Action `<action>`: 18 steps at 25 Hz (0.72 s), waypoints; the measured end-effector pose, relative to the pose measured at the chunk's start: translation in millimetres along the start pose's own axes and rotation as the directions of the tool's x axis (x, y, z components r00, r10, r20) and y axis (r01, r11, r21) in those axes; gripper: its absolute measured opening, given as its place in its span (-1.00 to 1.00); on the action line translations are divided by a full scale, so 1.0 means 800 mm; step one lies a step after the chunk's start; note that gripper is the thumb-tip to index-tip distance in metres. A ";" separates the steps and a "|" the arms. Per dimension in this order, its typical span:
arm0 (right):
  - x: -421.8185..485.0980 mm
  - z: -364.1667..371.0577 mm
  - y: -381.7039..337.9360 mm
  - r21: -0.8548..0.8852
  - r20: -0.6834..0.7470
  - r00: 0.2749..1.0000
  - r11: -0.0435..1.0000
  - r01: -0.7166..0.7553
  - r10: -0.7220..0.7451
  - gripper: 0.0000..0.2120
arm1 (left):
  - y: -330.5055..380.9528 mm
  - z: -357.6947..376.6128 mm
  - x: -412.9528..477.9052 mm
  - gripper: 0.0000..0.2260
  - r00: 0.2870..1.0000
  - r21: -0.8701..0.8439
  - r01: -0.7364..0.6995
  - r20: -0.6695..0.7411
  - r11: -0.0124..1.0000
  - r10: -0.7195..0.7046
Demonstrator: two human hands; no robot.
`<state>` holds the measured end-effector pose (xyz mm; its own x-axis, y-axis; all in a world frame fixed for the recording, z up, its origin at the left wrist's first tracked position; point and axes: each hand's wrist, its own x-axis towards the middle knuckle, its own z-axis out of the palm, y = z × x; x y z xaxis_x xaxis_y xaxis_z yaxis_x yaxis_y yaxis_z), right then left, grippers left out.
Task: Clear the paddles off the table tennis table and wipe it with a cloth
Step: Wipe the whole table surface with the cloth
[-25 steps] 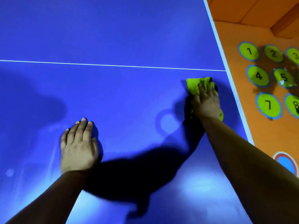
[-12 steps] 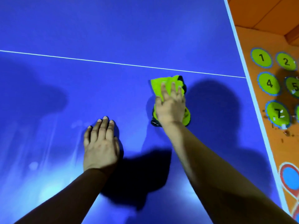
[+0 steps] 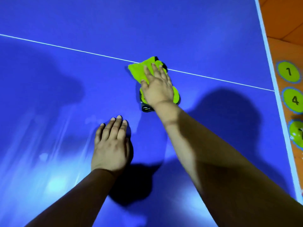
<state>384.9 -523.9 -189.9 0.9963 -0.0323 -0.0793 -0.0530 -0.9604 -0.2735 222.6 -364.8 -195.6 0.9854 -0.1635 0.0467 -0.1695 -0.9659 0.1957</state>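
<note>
The blue table tennis table fills most of the view, with a thin white line crossing it. A bright green cloth with black edging lies on that line, right of centre. My right hand presses flat on the cloth with straight fingers. My left hand rests palm down on the bare table, nearer to me and left of the cloth. No paddle is in view.
The table's white right edge runs down the right side. Beyond it lies an orange floor with green numbered circles. Faint streaks show on the table's left part.
My right hand has slid the cloth leftward from near the right edge, and away from me onto the white line. My left hand stays planted on the table.
</note>
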 end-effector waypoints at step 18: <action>-0.109 -0.106 0.370 0.106 -0.221 0.706 0.736 -0.668 0.672 -0.48 | 0.016 -0.004 -0.003 -0.51 0.998 0.020 0.016 -0.062 1.000 -0.015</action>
<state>288.0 -828.9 -182.8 0.6830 -0.7298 -0.0283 -0.7118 -0.6565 -0.2497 218.3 -376.6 -189.9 0.9852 -0.1360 0.1042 -0.1529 -0.9723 0.1766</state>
